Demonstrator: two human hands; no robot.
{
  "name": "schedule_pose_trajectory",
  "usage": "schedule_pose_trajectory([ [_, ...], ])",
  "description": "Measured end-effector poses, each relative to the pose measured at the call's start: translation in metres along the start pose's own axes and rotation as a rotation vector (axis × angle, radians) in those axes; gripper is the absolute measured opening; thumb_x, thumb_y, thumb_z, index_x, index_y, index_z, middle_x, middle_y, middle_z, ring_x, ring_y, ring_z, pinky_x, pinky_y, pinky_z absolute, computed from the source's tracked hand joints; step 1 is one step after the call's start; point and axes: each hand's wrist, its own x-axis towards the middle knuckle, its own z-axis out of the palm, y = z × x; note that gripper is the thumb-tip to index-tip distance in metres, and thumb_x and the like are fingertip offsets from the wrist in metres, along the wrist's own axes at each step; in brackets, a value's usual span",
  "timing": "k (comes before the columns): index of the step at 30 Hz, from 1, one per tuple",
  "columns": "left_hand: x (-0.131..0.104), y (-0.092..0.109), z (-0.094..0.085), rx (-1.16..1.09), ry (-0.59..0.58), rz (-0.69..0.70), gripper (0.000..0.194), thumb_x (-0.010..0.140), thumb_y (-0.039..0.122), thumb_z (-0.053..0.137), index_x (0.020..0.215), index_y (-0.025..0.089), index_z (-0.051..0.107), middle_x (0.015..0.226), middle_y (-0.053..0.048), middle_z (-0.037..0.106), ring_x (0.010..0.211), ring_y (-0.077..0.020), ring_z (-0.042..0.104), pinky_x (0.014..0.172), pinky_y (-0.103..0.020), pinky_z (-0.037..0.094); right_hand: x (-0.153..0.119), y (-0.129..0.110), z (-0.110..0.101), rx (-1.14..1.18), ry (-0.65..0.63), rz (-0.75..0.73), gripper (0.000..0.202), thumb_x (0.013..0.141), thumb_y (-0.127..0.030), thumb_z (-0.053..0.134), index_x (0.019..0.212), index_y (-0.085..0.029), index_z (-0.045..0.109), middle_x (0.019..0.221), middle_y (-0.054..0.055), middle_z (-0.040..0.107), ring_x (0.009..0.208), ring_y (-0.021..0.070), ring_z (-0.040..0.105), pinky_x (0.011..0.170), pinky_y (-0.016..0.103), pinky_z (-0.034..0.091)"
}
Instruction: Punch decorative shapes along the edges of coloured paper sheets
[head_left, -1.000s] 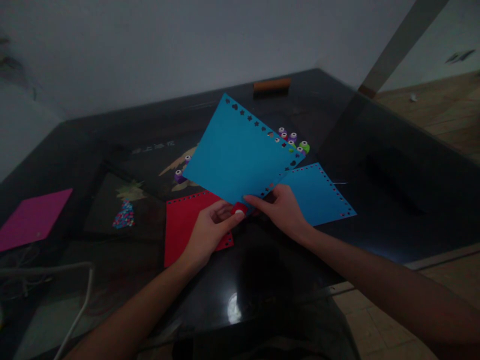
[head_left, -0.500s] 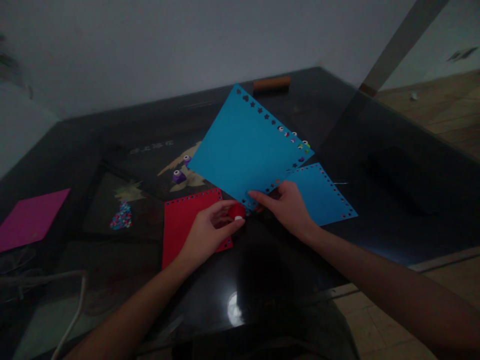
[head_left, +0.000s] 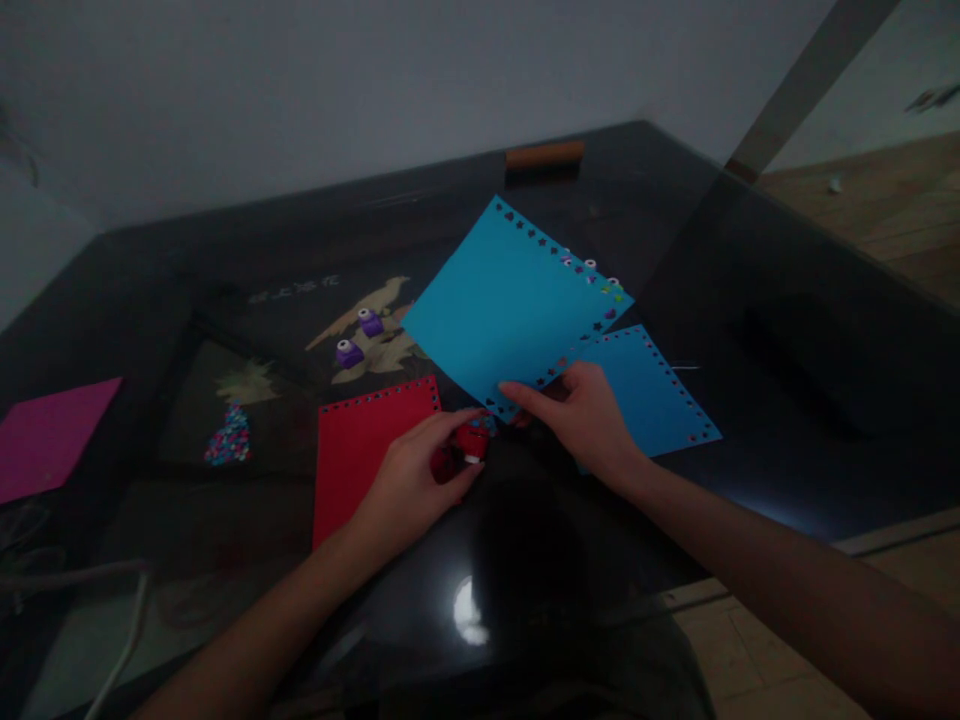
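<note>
My left hand (head_left: 420,465) grips a small red craft punch (head_left: 472,440) between thumb and fingers, by the near corner of a light blue paper sheet (head_left: 510,300). That sheet is raised and tilted, with small shapes punched along two of its edges. My right hand (head_left: 581,415) pinches its lower right edge, thumb on top and fingers underneath. Below my left hand lies a red paper sheet (head_left: 367,440) with a row of punched holes. Partly behind my right hand is a second blue sheet (head_left: 652,390), also punched along its edges.
Two purple craft punches (head_left: 349,353) stand left of the raised sheet, and more show past its right edge. A pile of colored paper bits (head_left: 231,435) and a pink sheet (head_left: 56,440) lie at left. An orange-brown roll (head_left: 544,156) rests at the back of the dark glossy table (head_left: 750,260).
The raised blue sheet has tipped lower and its far corner has shifted right. The red punch has turned in my left hand, with blue now showing at its top. The view has shifted slightly.
</note>
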Motion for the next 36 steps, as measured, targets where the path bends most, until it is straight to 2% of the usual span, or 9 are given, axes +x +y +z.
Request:
schedule_pose_trajectory([
  [7, 0.001, -0.001, -0.001, 0.139, 0.029, 0.070, 0.040, 0.078, 0.017, 0.056, 0.118, 0.019, 0.055, 0.112, -0.009, 0.063, 0.104, -0.0226, 0.059, 0.090, -0.040, 0.048, -0.001, -0.004, -0.002, -0.033, -0.011, -0.012, 0.032, 0.075, -0.037, 0.066, 0.051, -0.017, 0.059, 0.051, 0.004, 0.063, 0.050, 0.0166, 0.059, 0.050, 0.027, 0.043],
  [17, 0.003, -0.005, -0.003, 0.178, 0.082, 0.079, 0.036, 0.080, 0.019, 0.054, 0.116, 0.015, 0.056, 0.114, -0.011, 0.061, 0.107, -0.0231, 0.057, 0.093, -0.038, 0.046, -0.001, -0.005, -0.003, -0.027, 0.011, -0.023, 0.029, 0.075, -0.038, 0.066, 0.056, -0.016, 0.060, 0.051, 0.003, 0.060, 0.050, 0.0157, 0.056, 0.050, 0.027, 0.043],
  [22, 0.005, -0.004, -0.006, 0.160, 0.107, 0.060, 0.031, 0.080, 0.019, 0.054, 0.111, 0.017, 0.057, 0.111, -0.010, 0.063, 0.105, -0.0228, 0.058, 0.092, -0.039, 0.047, -0.002, -0.007, -0.004, 0.085, 0.026, -0.063, 0.025, 0.075, -0.037, 0.065, 0.061, -0.018, 0.059, 0.058, 0.001, 0.062, 0.056, 0.0152, 0.056, 0.052, 0.026, 0.045],
  [25, 0.005, -0.002, -0.008, 0.133, 0.060, 0.064, 0.028, 0.081, 0.021, 0.054, 0.109, 0.018, 0.057, 0.108, -0.008, 0.064, 0.102, -0.0218, 0.059, 0.090, -0.037, 0.047, -0.001, -0.007, -0.005, 0.125, 0.041, -0.086, 0.024, 0.075, -0.037, 0.064, 0.062, -0.018, 0.058, 0.061, 0.001, 0.061, 0.057, 0.0146, 0.056, 0.054, 0.027, 0.046],
  [28, 0.004, 0.000, -0.008, 0.135, -0.007, 0.124, 0.028, 0.083, 0.025, 0.055, 0.111, 0.019, 0.055, 0.107, -0.008, 0.064, 0.100, -0.0215, 0.059, 0.088, -0.037, 0.048, -0.001, -0.005, -0.006, 0.115, 0.050, -0.085, 0.025, 0.075, -0.037, 0.064, 0.061, -0.018, 0.057, 0.060, 0.001, 0.060, 0.057, 0.0147, 0.055, 0.054, 0.027, 0.046],
  [32, 0.003, 0.001, -0.012, 0.196, -0.062, 0.235, 0.028, 0.084, 0.029, 0.056, 0.111, 0.020, 0.057, 0.110, -0.009, 0.063, 0.105, -0.0230, 0.056, 0.093, -0.041, 0.044, 0.000, -0.004, -0.006, 0.097, 0.061, -0.092, 0.026, 0.075, -0.038, 0.064, 0.061, -0.018, 0.057, 0.059, 0.001, 0.059, 0.058, 0.0147, 0.055, 0.054, 0.027, 0.045],
  [36, 0.002, 0.000, -0.015, 0.291, -0.113, 0.285, 0.030, 0.082, 0.034, 0.059, 0.109, 0.021, 0.058, 0.117, -0.010, 0.060, 0.112, -0.0254, 0.051, 0.096, -0.044, 0.041, 0.000, -0.004, -0.007, 0.086, 0.063, -0.107, 0.026, 0.076, -0.038, 0.063, 0.061, -0.018, 0.056, 0.058, 0.000, 0.058, 0.056, 0.0139, 0.053, 0.054, 0.027, 0.044],
])
